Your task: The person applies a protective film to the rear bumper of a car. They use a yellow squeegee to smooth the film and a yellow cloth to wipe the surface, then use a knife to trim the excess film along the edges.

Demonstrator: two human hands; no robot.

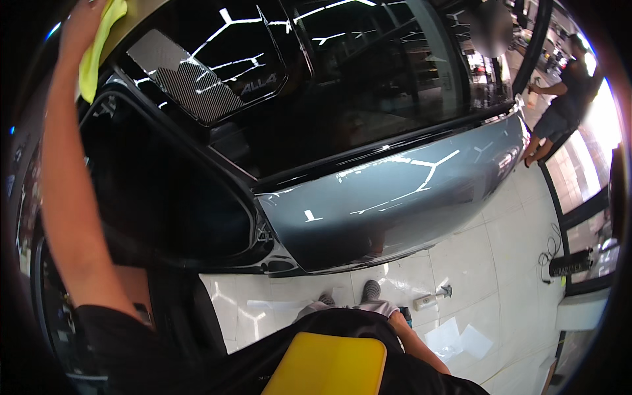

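Observation:
My left hand (82, 26) is raised at the upper left, closed on a bright yellow-green cloth (99, 59) that hangs against the car's upper edge. Below that arm, a car door opening (164, 178) shows dark inside. The grey-blue side panel (388, 204) and the dark side window (368, 85) lie in front of me. Low by my hip is my right hand (399, 324), its fingers mostly hidden; they look curled beside a small blue and dark thing (405, 317) whose kind is unclear.
A white bottle-like object with a grey head (431, 301) appears over the tiled floor, near white sheets (457, 338). Another person (563, 99) stands beyond the car's right end. A black roll (571, 264) and cable sit at right. A yellow panel (329, 365) hangs close below me.

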